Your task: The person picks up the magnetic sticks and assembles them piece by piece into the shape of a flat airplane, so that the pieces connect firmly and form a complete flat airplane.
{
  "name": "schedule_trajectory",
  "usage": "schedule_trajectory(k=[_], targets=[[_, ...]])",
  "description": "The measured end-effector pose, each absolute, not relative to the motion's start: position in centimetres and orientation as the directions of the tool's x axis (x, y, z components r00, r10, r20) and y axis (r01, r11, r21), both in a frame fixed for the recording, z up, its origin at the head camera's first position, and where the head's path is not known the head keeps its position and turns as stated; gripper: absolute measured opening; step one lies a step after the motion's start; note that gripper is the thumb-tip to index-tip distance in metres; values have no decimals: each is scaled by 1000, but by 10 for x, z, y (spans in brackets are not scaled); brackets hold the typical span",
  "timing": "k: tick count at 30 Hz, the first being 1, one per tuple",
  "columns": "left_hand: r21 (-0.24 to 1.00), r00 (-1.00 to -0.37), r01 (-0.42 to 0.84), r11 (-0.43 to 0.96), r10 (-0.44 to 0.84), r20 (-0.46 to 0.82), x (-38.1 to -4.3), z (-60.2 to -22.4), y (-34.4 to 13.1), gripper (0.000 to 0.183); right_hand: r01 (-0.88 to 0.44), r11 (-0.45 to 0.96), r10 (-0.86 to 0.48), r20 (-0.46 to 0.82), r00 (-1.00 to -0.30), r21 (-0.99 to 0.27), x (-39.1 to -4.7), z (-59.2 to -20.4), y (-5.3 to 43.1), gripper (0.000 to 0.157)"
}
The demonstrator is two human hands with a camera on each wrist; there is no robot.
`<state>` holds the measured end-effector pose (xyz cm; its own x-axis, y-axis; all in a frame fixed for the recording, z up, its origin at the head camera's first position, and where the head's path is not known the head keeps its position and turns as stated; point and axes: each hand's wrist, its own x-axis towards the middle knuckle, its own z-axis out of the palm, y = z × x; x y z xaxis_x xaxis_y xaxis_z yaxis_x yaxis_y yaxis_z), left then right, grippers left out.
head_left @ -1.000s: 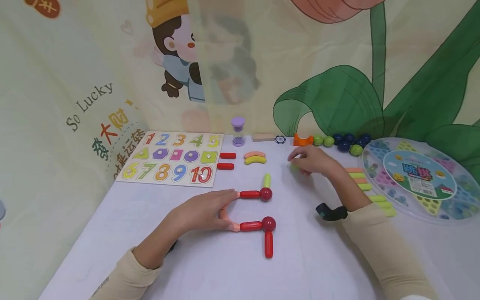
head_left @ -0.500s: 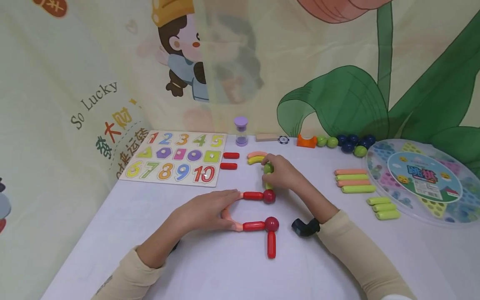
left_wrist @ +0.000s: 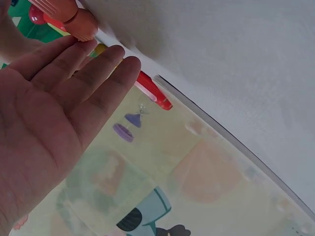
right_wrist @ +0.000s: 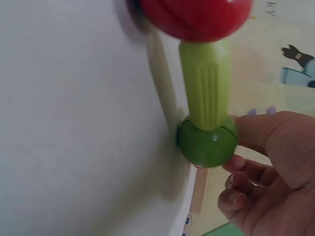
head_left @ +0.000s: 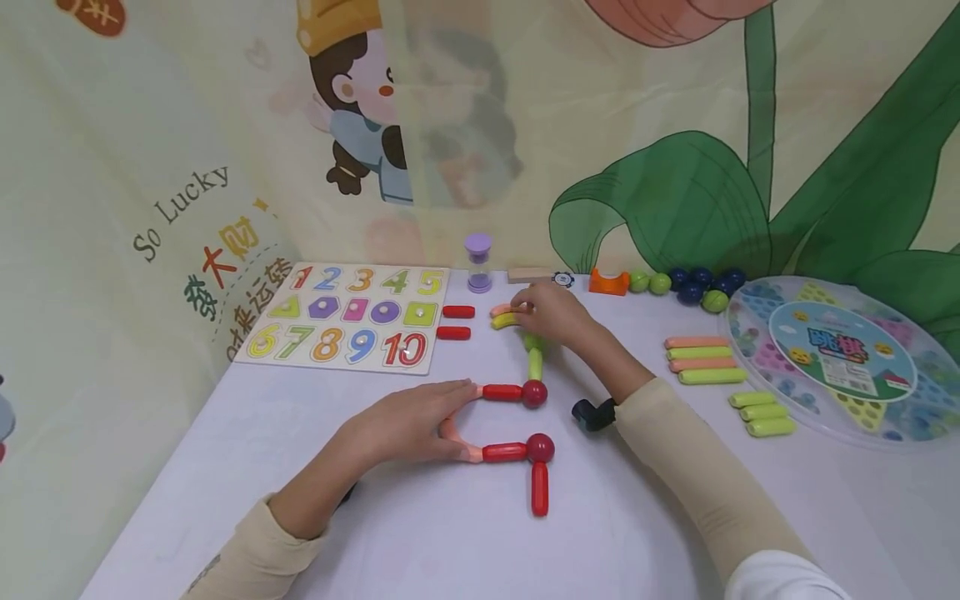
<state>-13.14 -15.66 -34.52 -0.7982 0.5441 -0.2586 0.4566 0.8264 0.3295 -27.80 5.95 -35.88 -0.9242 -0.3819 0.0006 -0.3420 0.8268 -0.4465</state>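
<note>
Mid-frame on the white-covered counter (head_left: 600,542) lies the chain we're handling: a curved pink plastic stick (head_left: 447,429) w/ a straight red stick (head_left: 501,392) off each end, each running to a shiny red ball (head_left: 534,393). A short lime-green stick (head_left: 535,364) goes up from the upper ball to a glossy green ball (right_wrist: 209,145); a third red stick (head_left: 540,492) points down from the lower one.

Our left hand (head_left: 412,423) lies round the pink curve, fingers straight, thumb apart, prob. to stop it sliding. Our right hand (head_left: 561,317) is upper centre, fingers bent, by the green ball and at the right end of a curved yellow stick (head_left: 504,321); can't tell if it's pinching, fingertips part hidden.

We'd guess spares are grouped by type for quick picking: 2 spare red sticks (head_left: 458,312) left of the yellow curve, pink & lime sticks (head_left: 701,353) at right, dark-blue & green balls (head_left: 701,276) upper right.

The wooden no. puzzle (head_left: 341,319), upper left, crowds those spare reds; a clear round game board (head_left: 840,350) hems in the far right.
</note>
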Motion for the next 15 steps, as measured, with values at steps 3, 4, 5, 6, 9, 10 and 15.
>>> schedule_trajectory(k=[3,4,5,6,9,10,15], targets=[[333,-796,457,825,546,-260,-131,-345,-157,85,-343,854,-399,-71,-914,-391,-285,-361,52,20],[334,-797,455,826,545,-262,-131,-346,-157,85,-336,863,-396,-93,-913,-377,-286,-360,51,19],[334,-797,454,826,544,-263,-131,-346,-158,85,-330,871,-391,-106,-914,-364,-287,-360,51,17],[334,-797,452,827,543,-264,-131,-346,-158,85,-321,877,-384,-120,-916,-359,-288,-358,52,16],[330,-798,452,828,541,-266,-131,-346,-157,80,-310,890,-375,-151,-915,-333,-290,-354,65,14],[328,-798,455,828,542,-262,-131,-346,-157,77,-315,891,-380,-156,-912,-327,-291,-352,71,13],[306,-801,478,823,552,-233,-130,-347,-156,63,-377,883,-433,-177,-884,-278,-294,-348,102,11]])
